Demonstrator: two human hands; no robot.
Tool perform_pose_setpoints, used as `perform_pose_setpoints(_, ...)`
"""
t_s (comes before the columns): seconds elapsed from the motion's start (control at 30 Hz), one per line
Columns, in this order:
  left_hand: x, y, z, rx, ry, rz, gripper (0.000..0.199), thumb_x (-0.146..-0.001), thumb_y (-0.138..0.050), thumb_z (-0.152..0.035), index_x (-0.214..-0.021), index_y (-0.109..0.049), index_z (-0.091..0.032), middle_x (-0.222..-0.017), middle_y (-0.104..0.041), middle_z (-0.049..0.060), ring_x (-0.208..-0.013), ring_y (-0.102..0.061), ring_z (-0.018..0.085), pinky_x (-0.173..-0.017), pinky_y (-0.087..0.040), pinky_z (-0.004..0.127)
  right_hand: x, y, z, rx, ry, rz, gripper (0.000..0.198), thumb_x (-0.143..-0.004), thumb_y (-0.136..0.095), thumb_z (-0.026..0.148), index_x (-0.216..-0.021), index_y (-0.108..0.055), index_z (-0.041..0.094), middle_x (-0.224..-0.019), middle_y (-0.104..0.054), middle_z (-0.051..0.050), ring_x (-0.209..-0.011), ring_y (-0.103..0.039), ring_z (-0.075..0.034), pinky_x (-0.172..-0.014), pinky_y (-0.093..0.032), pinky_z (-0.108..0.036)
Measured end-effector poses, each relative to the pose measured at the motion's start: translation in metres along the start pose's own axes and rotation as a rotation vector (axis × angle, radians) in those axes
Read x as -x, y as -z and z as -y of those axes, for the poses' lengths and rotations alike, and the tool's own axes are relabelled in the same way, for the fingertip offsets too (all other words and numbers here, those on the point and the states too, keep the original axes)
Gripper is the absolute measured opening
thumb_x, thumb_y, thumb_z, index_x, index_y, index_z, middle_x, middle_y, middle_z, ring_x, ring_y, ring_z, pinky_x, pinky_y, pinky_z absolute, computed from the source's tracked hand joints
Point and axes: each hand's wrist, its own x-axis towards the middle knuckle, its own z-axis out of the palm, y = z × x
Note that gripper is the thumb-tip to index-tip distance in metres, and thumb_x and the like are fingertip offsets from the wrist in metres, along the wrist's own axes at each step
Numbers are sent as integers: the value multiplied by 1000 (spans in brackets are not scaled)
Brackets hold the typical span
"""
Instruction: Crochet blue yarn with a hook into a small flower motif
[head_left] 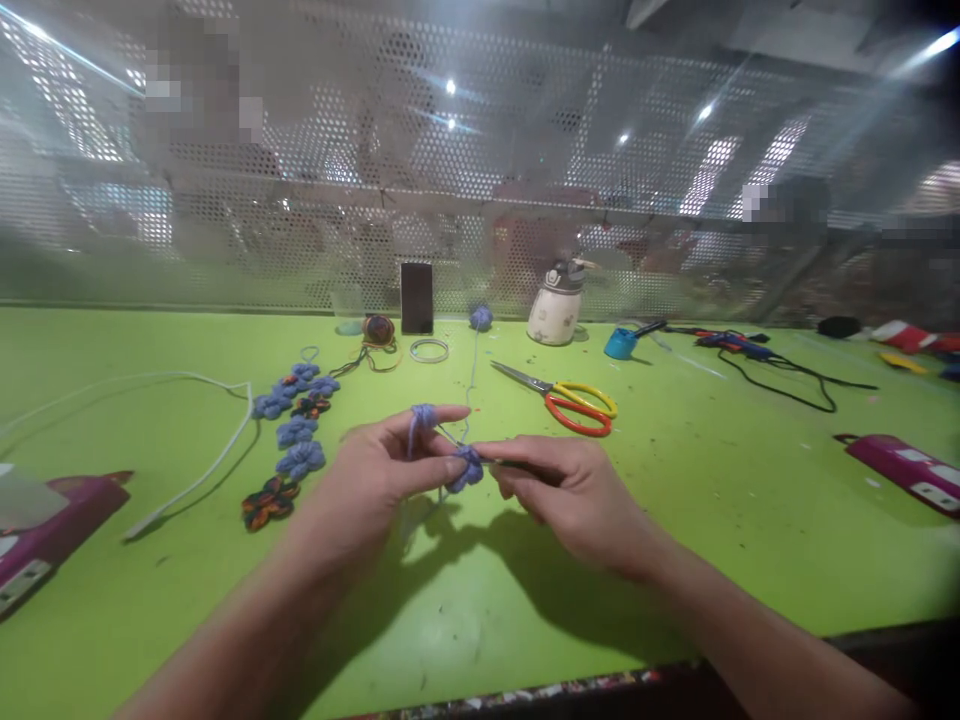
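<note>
My left hand (pixel 405 455) pinches a small blue-purple crocheted piece (pixel 469 470) between thumb and fingers, with blue yarn (pixel 423 416) wound round its raised index finger. My right hand (pixel 559 475) is closed on a thin crochet hook (pixel 491 461), whose tip goes into the piece; most of the hook is hidden by the fingers. From the piece a strand runs back over the table to a blue yarn ball (pixel 481 318). Left of my hands lies a row of crocheted flowers (pixel 300 430), some blue, some dark orange and black.
Scissors (pixel 562 395) with yellow and red handles lie behind my right hand. Farther back are a multicoloured yarn ball (pixel 378 330), a ring (pixel 429 350), a phone (pixel 417 298), a white jug (pixel 556 305) and a blue pot (pixel 621 344). Purple power strips (pixel 904 470) flank the green table (pixel 712 520).
</note>
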Motion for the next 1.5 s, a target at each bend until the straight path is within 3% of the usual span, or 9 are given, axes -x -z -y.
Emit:
perform_pose_setpoints(0.17,1,4,-6,-104,-5,45,31,-66,-82,-15,-97,-77,-19,-66,-67,-2,-64,-63,14,-68,-48,28,1,13,1,549,388,66,41,-89,-45,2,-117,-71,15,-72,-63,-6,-61,-51,-13,-55,-38,-25)
perform_pose_setpoints(0.43,0,11,-6,-133,24,65,25,-68,-81,-17,-92,-79,-24,-68,-69,-2,-66,-60,12,-69,-44,26,7,16,0,798,468,94,53,-84,-42,-3,-126,-66,18,-78,-58,-6,-63,-49,-14,-57,-35,-26)
perform_pose_setpoints(0.63,0,9,-8,-87,25,64,8,-66,-77,-12,-69,-77,-20,-66,-70,0,-67,-59,14,-71,-42,29,8,18,4,738,432,120,51,-85,-44,-3,-126,-66,18,-78,-57,-6,-65,-49,-14,-57,-36,-25)
perform_pose_setpoints(0.97,1,4,-7,-36,11,88,17,-62,-71,-7,-53,-61,-17,-62,-60,-2,-62,-49,11,-69,-37,27,5,19,5,434,423,152,45,-89,-47,-1,-124,-68,18,-74,-56,-2,-64,-51,-12,-58,-38,-23)
perform_pose_setpoints(1.1,0,2,-3,-79,6,41,14,-65,-75,-10,-61,-63,-16,-63,-60,-2,-65,-52,13,-70,-38,29,5,16,5,328,385,130,42,-90,-50,1,-121,-70,20,-74,-61,-3,-67,-54,-13,-59,-41,-23)
perform_pose_setpoints(1.17,0,2,-1,-84,15,35,17,-65,-77,-11,-77,-67,-17,-68,-63,-2,-68,-55,13,-70,-40,29,5,15,6,308,344,98,39,-90,-51,4,-118,-71,21,-73,-63,-3,-66,-54,-13,-59,-41,-24)
perform_pose_setpoints(1.23,0,1,-1,-76,4,66,38,-68,-78,-11,-103,-67,-19,-74,-64,-3,-71,-58,14,-71,-42,29,5,15,7,284,281,71,36,-90,-53,6,-115,-73,21,-73,-65,-3,-66,-55,-13,-60,-42,-24)
perform_pose_setpoints(1.33,1,0,-1,-83,-27,120,65,-72,-76,-12,-132,-54,-20,-76,-62,-4,-73,-57,14,-73,-45,30,3,14,9,200,145,54,32,-88,-56,7,-111,-75,20,-79,-69,-3,-69,-57,-12,-63,-44,-24)
perform_pose_setpoints(1.5,2,-3,-2,-134,-44,120,71,-74,-74,-13,-140,-46,-17,-77,-63,-3,-74,-57,13,-73,-45,29,0,14,9,-59,-117,73,28,-83,-63,11,-105,-78,18,-73,-67,-2,-59,-51,-8,-53,-39,-21)
